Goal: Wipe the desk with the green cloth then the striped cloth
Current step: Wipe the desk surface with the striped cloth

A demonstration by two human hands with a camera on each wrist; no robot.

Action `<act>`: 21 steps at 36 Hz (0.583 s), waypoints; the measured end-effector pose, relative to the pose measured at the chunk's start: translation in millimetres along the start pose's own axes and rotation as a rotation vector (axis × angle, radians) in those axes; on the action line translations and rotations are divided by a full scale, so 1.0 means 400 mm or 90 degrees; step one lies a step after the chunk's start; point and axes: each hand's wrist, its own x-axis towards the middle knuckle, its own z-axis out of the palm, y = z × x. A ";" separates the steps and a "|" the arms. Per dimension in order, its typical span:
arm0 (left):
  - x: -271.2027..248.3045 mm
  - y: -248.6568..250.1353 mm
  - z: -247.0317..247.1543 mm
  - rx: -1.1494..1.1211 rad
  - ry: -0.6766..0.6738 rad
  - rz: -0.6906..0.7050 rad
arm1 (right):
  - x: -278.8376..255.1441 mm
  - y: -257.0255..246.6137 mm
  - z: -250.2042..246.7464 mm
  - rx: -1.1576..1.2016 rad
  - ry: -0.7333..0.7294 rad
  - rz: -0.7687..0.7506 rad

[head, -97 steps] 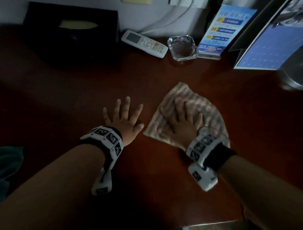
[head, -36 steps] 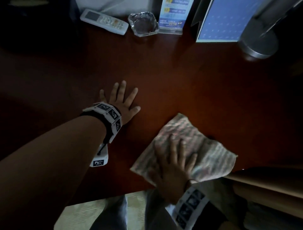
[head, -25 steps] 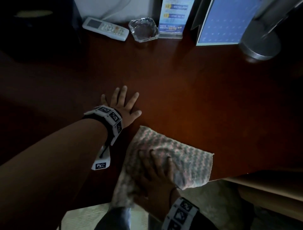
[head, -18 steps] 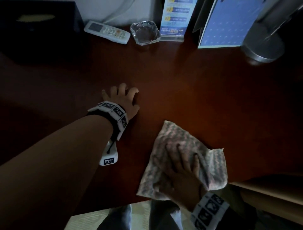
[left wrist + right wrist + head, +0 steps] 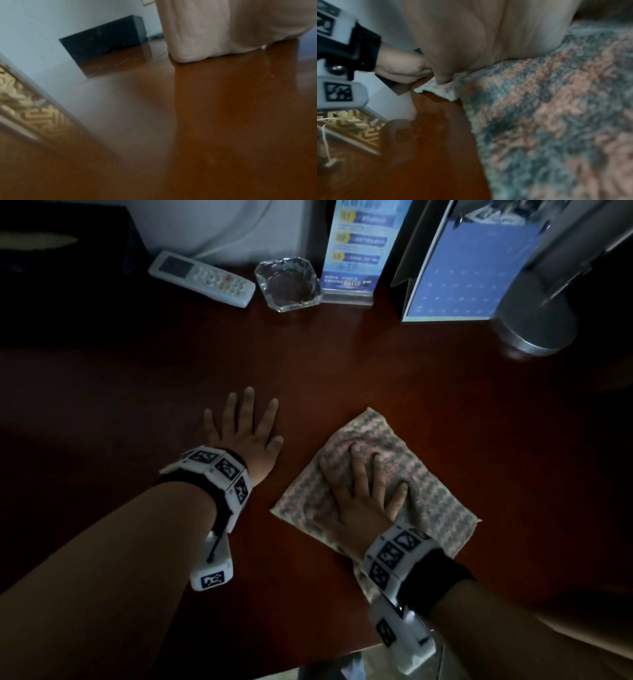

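The striped pink-and-grey cloth (image 5: 431,501) lies spread on the dark red-brown desk (image 5: 342,364), right of centre. My right hand (image 5: 363,491) presses flat on it with fingers spread and straight. In the right wrist view the palm (image 5: 488,33) sits on the cloth (image 5: 556,121). To its left, my left hand (image 5: 243,433) lies flat on the bare wood with fingers spread, holding nothing. Its palm (image 5: 223,27) rests on the desk (image 5: 205,121) in the left wrist view. No green cloth shows in any current view.
Along the back stand a white remote (image 5: 202,278), a glass ashtray (image 5: 287,284), a blue card stand (image 5: 356,251), a blue calendar (image 5: 472,268) and a metal lamp base (image 5: 534,320). A black box (image 5: 51,251) is back left. The desk's front edge (image 5: 308,662) runs just below my wrists.
My right hand has slid the striped cloth from the desk's front edge away toward the middle. My left hand's fingers, curled half a second ago, now lie flat.
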 end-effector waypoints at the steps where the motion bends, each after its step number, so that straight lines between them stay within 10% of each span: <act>1: 0.001 -0.001 -0.001 -0.004 -0.005 0.001 | 0.015 -0.006 -0.011 0.002 0.004 0.003; 21: 0.002 -0.004 -0.019 0.009 -0.072 0.001 | 0.375 -0.015 -0.222 0.013 0.140 0.031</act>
